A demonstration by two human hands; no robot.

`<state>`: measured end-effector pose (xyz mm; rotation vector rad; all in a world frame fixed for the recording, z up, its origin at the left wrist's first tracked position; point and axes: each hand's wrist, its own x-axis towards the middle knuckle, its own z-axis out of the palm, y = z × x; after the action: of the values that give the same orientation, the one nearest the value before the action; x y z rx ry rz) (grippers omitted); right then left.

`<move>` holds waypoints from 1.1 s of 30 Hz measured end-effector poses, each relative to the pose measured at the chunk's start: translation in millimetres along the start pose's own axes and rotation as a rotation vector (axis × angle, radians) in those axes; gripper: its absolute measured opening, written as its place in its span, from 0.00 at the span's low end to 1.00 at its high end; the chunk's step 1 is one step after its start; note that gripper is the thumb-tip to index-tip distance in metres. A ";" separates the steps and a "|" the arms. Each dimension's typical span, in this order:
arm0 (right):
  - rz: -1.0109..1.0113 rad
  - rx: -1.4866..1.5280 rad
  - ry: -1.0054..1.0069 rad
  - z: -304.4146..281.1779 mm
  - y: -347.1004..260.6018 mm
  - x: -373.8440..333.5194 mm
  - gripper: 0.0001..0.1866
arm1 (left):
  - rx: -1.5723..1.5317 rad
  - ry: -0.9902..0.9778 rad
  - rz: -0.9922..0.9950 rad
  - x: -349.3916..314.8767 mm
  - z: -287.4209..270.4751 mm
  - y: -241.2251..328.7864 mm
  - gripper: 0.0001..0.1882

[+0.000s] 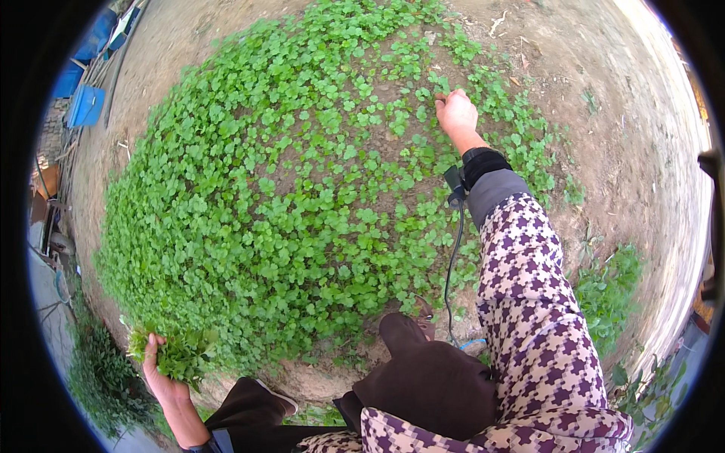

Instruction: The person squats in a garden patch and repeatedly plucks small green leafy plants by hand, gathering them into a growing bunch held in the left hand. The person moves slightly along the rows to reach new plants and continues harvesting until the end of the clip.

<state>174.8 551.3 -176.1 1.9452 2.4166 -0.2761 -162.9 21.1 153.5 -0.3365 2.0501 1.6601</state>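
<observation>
My left hand is at the lower left, closed around a bunch of leafy greens, with the thumb up along the bunch. Stretched far out to the upper right, my right hand is down among small green seedlings, its fingers curled together. What is between those fingertips, if anything, is hidden by the hand. A broad patch of low, round-lobed leafy plants spreads between my two hands. It grows densely on the left and thins out around my right hand, where brown soil shows through.
A black wrist strap with a cable hangs from my right arm. My shoe and knee are at the near edge of the patch. Feathery greens grow at right. Blue containers stand far left; a dark bush is nearer.
</observation>
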 end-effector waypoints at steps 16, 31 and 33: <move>-0.052 -0.034 0.025 1.6 -6.3 2.6 0.11 | 0.001 0.014 -0.004 2.7 -1.1 -0.2 0.05; 0.074 0.529 0.165 -19.5 26.5 -25.9 0.13 | -0.062 0.012 0.016 -0.7 -4.5 6.4 0.06; 0.062 0.596 0.174 -34.0 46.1 -42.9 0.13 | -0.040 -0.007 0.039 -3.6 -7.1 7.9 0.06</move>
<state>232.1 524.5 -142.5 2.3397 2.5818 -0.9593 -165.1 15.7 163.1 -0.3053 2.0328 1.7245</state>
